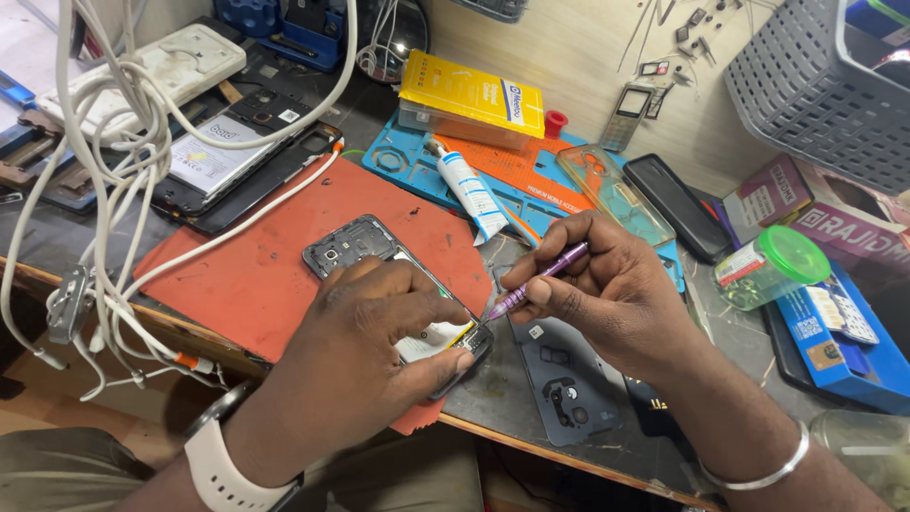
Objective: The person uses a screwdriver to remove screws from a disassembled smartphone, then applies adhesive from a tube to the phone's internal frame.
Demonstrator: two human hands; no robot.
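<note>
Phone point(365, 248) opened on red mat point(256, 275); our left hand point(365, 356) clamps its lower end steady, right hand point(607, 284) pinches purple screwdriver point(536, 280), tip at phone's bottom corner.

A black opened smartphone without its back cover point(365, 248) lies flat under the left fingers; a slim purple metal screwdriver point(536, 278) slants between the right fingers.

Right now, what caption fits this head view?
Left hand steadies an opened phone while right hand works a purple tool.
</note>
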